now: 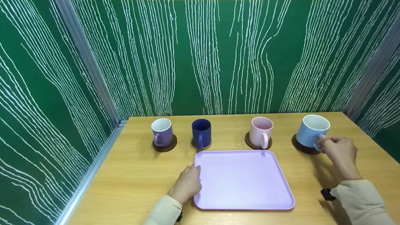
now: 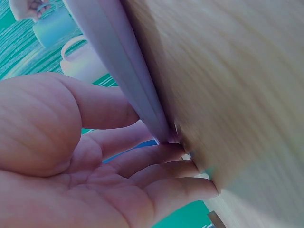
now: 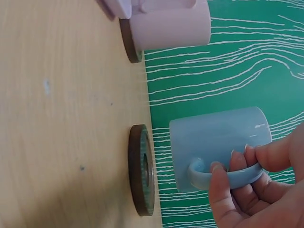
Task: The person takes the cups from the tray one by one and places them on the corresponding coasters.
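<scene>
My right hand pinches the handle of a light blue mug. In the right wrist view, a gap shows between this upright mug and its dark round coaster, with fingers curled through the handle. My left hand grips the left edge of a lilac tray that lies on the table. Seen from the left wrist, the thumb lies over the tray rim and the other fingers reach to its lower side at the tabletop.
Along the back of the wooden table stand a purple mug, a navy mug and a pink mug, each on a coaster. The pink mug is just behind the tray. Green patterned panels enclose the back and sides.
</scene>
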{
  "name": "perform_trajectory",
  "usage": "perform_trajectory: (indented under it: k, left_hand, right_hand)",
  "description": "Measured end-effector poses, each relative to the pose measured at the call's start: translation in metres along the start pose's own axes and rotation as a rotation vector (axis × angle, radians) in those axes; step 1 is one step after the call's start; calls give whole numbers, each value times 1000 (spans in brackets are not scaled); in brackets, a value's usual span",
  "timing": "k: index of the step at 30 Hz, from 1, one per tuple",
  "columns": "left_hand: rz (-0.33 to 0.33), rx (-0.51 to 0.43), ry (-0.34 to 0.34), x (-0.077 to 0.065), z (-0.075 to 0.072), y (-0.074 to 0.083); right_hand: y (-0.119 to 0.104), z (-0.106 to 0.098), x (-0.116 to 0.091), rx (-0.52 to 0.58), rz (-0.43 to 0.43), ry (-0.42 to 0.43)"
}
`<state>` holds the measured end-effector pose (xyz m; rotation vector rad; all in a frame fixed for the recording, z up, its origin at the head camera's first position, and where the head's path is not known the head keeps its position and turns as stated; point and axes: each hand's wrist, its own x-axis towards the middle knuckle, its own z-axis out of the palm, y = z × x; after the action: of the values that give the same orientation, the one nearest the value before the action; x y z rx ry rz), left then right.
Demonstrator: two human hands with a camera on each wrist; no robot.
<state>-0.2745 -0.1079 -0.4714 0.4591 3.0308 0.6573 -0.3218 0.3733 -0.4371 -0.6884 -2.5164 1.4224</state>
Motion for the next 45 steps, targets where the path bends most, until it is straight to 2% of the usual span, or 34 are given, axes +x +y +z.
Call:
perform_trajectory:
  k: [4,14,25,45]
  left_hand:
    - [-12,-5,-9,1,0,0]
    - [-11,-3,-7,1,1,-1]
    - [38,45,21,-1,0,-1]
    - [30,41,20,-1,0,-1]
  right_hand:
    - [4,2,4,13,27,-5]
    - [12,5,8,-10,25,-8]
    - [21,9,8,-46,-26,-18]
    - [23,11,12,-12,5,-95]
